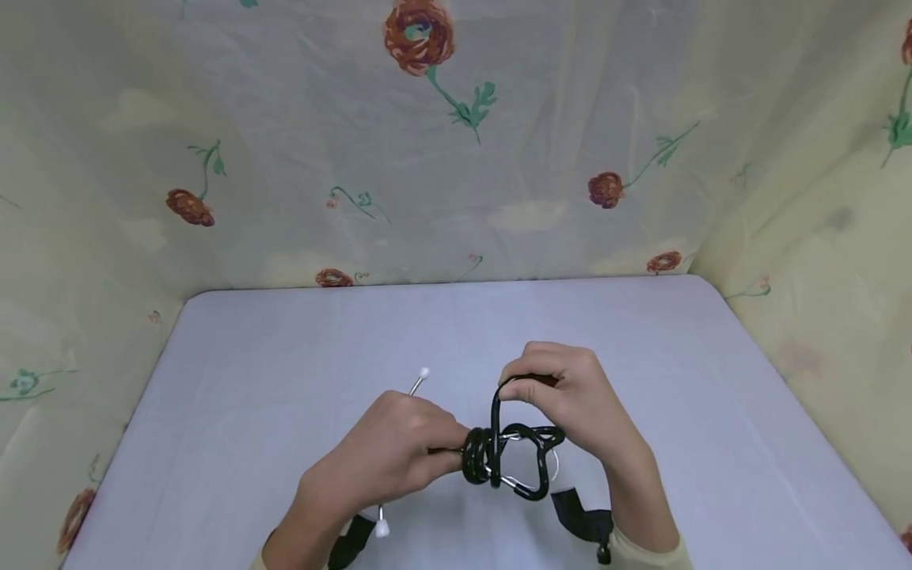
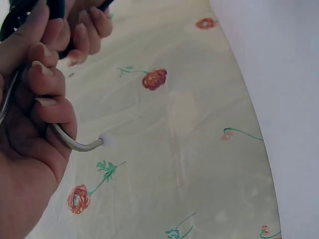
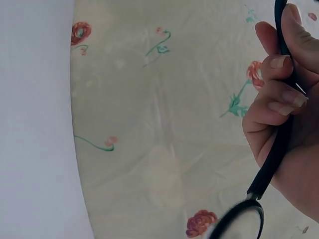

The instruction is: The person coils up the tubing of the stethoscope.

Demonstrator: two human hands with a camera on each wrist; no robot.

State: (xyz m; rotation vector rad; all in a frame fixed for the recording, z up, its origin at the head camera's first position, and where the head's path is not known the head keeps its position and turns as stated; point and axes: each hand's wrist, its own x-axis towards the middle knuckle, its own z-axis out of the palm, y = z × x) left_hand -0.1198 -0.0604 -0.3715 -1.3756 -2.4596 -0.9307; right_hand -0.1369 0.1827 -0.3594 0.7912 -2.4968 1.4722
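stethoscope [image 1: 476,457] between left grip [image 1: 395,447] and right grip [image 1: 573,392], table [image 1: 321,340] beneath, curtain [image 1: 285,111] behind and at both sides

A pale, lavender-white table [image 1: 285,356] spreads across the lower part of the head view, its surface smooth and plain. The far edge runs nearly straight between two rounded corners, and the sides slant outward toward the viewer. Soft, faint shadows fall on its near middle.
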